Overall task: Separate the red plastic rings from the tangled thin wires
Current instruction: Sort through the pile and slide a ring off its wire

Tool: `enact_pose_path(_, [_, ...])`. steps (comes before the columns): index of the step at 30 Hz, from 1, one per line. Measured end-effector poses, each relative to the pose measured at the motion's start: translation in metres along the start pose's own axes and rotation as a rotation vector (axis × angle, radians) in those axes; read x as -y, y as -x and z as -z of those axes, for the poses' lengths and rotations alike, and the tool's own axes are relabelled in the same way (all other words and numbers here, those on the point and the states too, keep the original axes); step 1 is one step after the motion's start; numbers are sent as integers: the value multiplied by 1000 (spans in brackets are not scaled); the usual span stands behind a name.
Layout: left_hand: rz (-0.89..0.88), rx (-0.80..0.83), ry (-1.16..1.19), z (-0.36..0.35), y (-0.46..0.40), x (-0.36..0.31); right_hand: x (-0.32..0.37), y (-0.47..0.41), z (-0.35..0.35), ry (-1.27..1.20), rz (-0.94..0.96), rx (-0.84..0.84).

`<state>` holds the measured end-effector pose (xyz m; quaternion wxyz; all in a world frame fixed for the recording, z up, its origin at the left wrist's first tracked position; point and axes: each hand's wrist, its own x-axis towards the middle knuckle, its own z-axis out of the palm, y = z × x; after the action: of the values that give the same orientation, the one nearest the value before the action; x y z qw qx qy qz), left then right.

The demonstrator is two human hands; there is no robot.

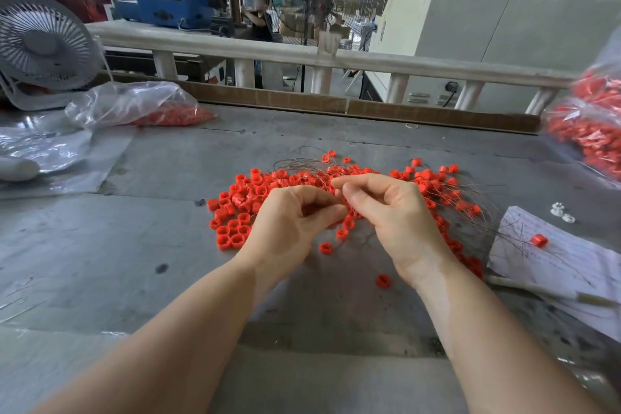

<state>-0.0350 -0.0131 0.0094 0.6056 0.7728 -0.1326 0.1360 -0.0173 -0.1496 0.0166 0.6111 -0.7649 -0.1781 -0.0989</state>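
A heap of small red plastic rings (255, 193) lies on the grey table (168, 262), threaded through by tangled thin wires (302, 163) that arc over its far side and spread to the right. My left hand (289, 222) and my right hand (393, 212) hover over the middle of the heap with fingers curled, fingertips meeting and pinching the wires with rings on them. Single loose rings (325, 248) lie nearer to me, one (383, 280) by my right wrist.
A clear bag with red rings (141, 107) lies at the back left beside a white fan (40, 44). Another full bag (591, 131) sits at the right edge. A written paper sheet (564, 262) holds one ring. A railing borders the far side.
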Motion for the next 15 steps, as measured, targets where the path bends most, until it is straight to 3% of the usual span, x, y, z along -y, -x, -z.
enact_pose_path(4, [-15, 45, -46, -1, 1, -1, -1, 0, -1, -49, 24, -28])
enact_pose_path(7, [74, 16, 135, 0, 0, 0, 3, 0, 2, -108, 122, -138])
enact_pose_path(10, [141, -53, 258, 3, -1, 3, 6, 1, 3, 90, 297, -236])
enact_pose_path(15, [252, -88, 481, 4, -4, 3, 6, 5, -2, 438, 470, -254])
